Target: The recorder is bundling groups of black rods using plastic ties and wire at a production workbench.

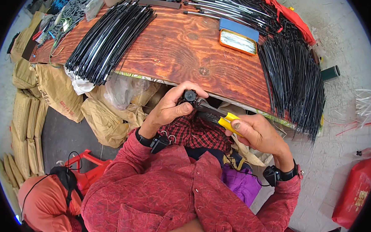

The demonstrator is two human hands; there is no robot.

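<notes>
Close to my lap at the table's near edge, my left hand [170,107] is closed around a black part with a round end [189,95], seen end-on. The rest of that part is hidden by the hand. My right hand [257,132] grips the yellow handles of a pair of pliers [228,123]. The dark jaws point left and reach up to the black part beside my left fingers. Whether the jaws pinch it, I cannot tell. Red-and-black checked cloth [205,134] lies below my hands.
The wooden table [177,45] bears bundles of black rods [110,40], more thin black rods [292,79] and an orange-rimmed tin [238,43] of thin pale pieces. Brown sacks [60,87] stand left. A red stool [91,165] and a person in orange [45,203] are lower left.
</notes>
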